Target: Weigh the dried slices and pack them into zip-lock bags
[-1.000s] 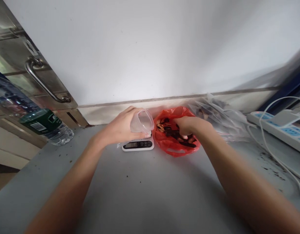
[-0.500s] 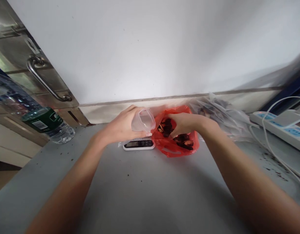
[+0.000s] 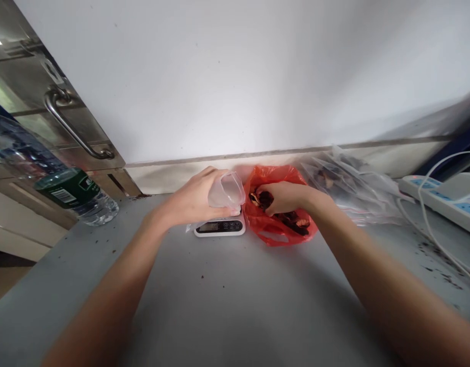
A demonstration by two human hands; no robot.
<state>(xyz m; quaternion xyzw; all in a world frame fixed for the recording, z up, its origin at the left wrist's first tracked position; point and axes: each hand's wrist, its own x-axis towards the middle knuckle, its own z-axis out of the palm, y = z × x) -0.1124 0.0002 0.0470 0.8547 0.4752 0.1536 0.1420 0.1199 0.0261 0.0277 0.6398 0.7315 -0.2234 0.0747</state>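
Looking down, we see a grey desk carrying everything, with clear plastic bags at three o'clock from the middle of our view, a white power strip farther out that way, and a green-labelled bottle at nine o'clock. Near the middle, toward four o'clock, the red bag sits open-mouthed; we judge it thin, slippery and quick to crumple, best steadied by its rim. The right hand reaches into it with bent fingers among the contents; we cannot tell whether they grip anything. The left hand has its fingers closed around a translucent container, thumb on the near side. Just below, toward six o'clock, lies a white digital scale, partly hidden by that hand, its reading too small for us to make out. The translucent container tilts its mouth toward the red bag; we expect it to be light and easily squashed, best held gently below the rim. Smallest are the dark dried pieces inside the red bag, probably light and brittle, best pinched loosely in small clusters.
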